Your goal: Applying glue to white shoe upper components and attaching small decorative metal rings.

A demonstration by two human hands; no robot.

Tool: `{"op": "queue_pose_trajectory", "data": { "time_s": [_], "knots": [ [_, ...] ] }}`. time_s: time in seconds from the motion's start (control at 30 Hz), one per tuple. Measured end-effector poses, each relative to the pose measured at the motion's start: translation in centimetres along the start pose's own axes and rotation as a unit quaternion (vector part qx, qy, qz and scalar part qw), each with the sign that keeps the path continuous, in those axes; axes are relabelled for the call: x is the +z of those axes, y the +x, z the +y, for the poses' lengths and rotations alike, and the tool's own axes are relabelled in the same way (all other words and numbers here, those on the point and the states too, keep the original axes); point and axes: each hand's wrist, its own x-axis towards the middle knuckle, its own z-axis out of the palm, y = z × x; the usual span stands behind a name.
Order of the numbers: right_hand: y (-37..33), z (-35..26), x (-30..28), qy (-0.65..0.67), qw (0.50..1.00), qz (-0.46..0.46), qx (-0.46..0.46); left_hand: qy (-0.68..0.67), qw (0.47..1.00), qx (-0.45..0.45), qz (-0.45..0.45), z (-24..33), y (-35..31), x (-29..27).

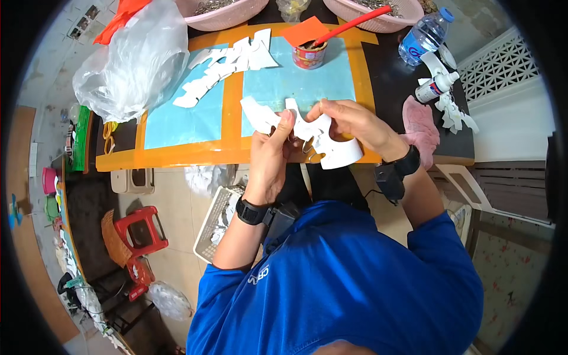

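Note:
Over the table's near edge I hold a white cut-out piece [342, 154] with curved notches, stiff and sheet-like. My left hand [269, 158] pinches its left part between thumb and fingers. Closed on the upper right part, my right hand [362, 123] has its fingertips partly hidden behind the sheet. Thin metal bits show below the piece between my hands, too small to name. Beyond my hands, similar white cut-outs [204, 84] lie overlapping in a row on the light blue mat [165, 127]. A small red tub [309, 58] with a brush-like red handle [355, 25] stands behind them.
A clear plastic bag [133, 65] sits at the far left. Pink baskets [228, 18] of metal parts stand at the back. On the right are a water bottle [423, 38], a small white bottle [436, 87] and a pink cloth [420, 133]. A white crate [207, 236] is below.

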Motion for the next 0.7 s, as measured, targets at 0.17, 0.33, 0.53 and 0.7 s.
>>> {"op": "queue_pose_trajectory", "data": {
  "time_s": [0.17,0.33,0.53,0.7],
  "knots": [
    [0.1,0.6,1.3,-0.108,0.990,-0.017,-0.085,-0.024,0.999,-0.017,0.014,0.5,0.5,0.1],
    [0.0,0.9,1.4,-0.158,0.981,0.050,-0.101,0.040,0.998,-0.031,-0.048,-0.6,0.3,-1.1],
    [-0.4,0.4,2.3,-0.103,0.988,0.072,-0.090,0.088,0.995,-0.032,-0.022,0.7,-0.3,0.0],
    [-0.1,1.2,3.6,-0.190,0.958,0.128,-0.175,0.115,0.992,0.042,0.038,0.3,-0.9,1.7]
  ]
}}
